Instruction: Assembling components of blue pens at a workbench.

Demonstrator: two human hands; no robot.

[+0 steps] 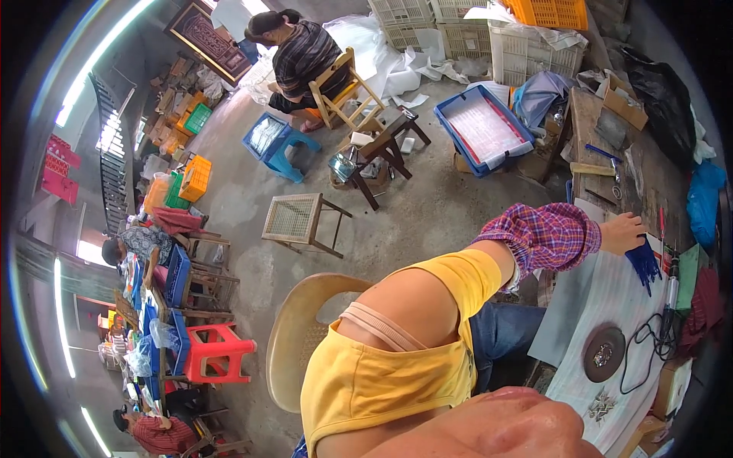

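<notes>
— Right, start at the fingers (pixel 635 238): what are they doing?

— On the one hand (pixel 622 233) that shows, reaching out from a plaid sleeve (pixel 544 235), they are closed over the top of a small blue bundle (pixel 645 263), thin blue strips or bristles that fan out below the grip. Which of the person's hands it is, I cannot tell; the view twists over a shoulder in a yellow top (pixel 397 366). The other hand is out of sight.

— And where does the bundle sit?

— Over the pale sheet (pixel 611 294) spread on the table (pixel 595 122), near the sheet's far edge. Nearer along the same sheet lies a dark round disc (pixel 604 353) with a small metal ornament at its middle, and a black cable (pixel 645 343) loops just beside it towards the table's right edge.

— How would you handle it well?

— I'd judge the grip should stay high and snug so the loose ends hang together, and the bundle should travel above the sheet, clear of the cable loop, so nothing snags or drags the disc.

— Anything else close by?

— A hammer (pixel 599 169) lies further up the table, well apart from the hand.
</notes>
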